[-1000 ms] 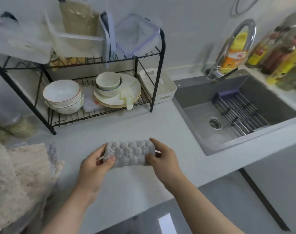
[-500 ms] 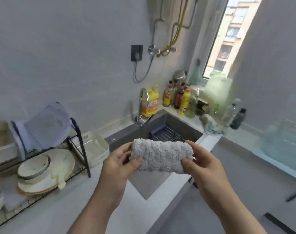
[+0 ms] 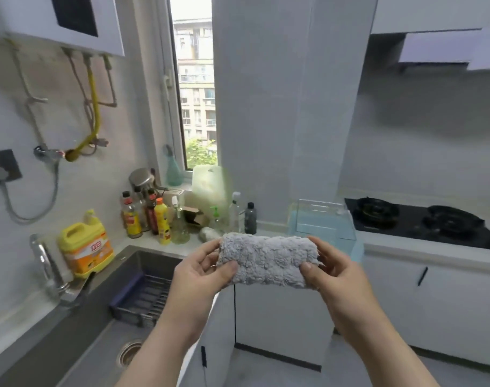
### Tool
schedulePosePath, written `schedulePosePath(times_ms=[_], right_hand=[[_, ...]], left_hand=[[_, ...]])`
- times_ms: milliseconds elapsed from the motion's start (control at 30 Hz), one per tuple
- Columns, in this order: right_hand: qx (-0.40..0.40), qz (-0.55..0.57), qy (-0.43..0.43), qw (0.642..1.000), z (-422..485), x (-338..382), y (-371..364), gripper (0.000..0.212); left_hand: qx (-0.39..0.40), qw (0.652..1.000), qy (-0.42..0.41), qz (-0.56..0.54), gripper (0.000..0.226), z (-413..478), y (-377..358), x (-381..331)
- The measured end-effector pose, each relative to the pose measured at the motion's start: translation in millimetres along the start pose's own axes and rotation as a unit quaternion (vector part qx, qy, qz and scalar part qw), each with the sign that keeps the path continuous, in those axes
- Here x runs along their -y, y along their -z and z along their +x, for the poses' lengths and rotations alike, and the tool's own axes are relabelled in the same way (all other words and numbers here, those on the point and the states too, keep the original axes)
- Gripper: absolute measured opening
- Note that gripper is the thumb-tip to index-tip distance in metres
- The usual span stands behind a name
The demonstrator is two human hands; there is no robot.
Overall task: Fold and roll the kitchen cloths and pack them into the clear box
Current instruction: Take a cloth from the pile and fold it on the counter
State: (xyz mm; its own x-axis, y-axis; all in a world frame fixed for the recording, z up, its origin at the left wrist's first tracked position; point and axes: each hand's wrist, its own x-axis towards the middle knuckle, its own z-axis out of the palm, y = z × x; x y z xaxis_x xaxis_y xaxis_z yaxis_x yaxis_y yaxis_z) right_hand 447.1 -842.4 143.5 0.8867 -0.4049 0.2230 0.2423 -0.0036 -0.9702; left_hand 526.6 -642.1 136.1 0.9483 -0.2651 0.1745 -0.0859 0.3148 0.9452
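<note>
1. Step: carry-to-box. The grey cloth (image 3: 266, 261) is already rolled and held in the air mid-frame, over the gap between the sink (image 3: 93, 317) and the counter (image 3: 383, 243).
2. Hands: left hand (image 3: 201, 272) pinches the roll's left end and right hand (image 3: 338, 277) pinches its right end. Thumbs are in front, fingers curled behind. The roll lies horizontal and looks tight, with no loose flap visible.
3. Target: the clear box (image 3: 324, 222) sits on the counter just behind and right of the roll, beside the stove (image 3: 419, 219). Its top looks open. I can't tell whether anything is inside.
4. Next move, my read: reach forward and slightly right, keep squeezing both ends so it doesn't unroll, lower it over the near wall, then release.
5. Around: bottles (image 3: 143, 216) and a yellow detergent jug (image 3: 84, 247) at left, well off the path. A small grey lump (image 3: 207, 233) sits on the counter; can't tell if it's a cloth.
6. Obstacles: none on the direct line. The main risk is the roll springing open on release.
</note>
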Motion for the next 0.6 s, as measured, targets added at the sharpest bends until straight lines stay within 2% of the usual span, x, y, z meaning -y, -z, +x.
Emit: schedulePosePath(times_ms=[133, 300, 433, 600], right_hand=[[-0.052, -0.015, 0.010, 0.998, 17.8, -3.8, 47.3, 0.046], [-0.092, -0.009, -0.006, 0.996, 44.9, -17.8, 87.5, 0.047], [-0.101, -0.007, -0.018, 0.995, 88.3, -38.2, 99.0, 0.046], [-0.106, -0.018, -0.020, 0.994, 169.3, -61.2, 93.0, 0.041]], left_hand=[[0.037, 0.999, 0.031, -0.014, 0.057, 34.9, -48.3, 24.2], [0.093, 0.994, 0.044, -0.033, 0.045, 79.9, -88.3, 52.5], [0.131, 0.990, 0.046, -0.030, 0.062, 135.0, -104.1, 71.6], [0.202, 0.978, 0.045, -0.020, 0.063, 216.6, -113.3, 86.5]])
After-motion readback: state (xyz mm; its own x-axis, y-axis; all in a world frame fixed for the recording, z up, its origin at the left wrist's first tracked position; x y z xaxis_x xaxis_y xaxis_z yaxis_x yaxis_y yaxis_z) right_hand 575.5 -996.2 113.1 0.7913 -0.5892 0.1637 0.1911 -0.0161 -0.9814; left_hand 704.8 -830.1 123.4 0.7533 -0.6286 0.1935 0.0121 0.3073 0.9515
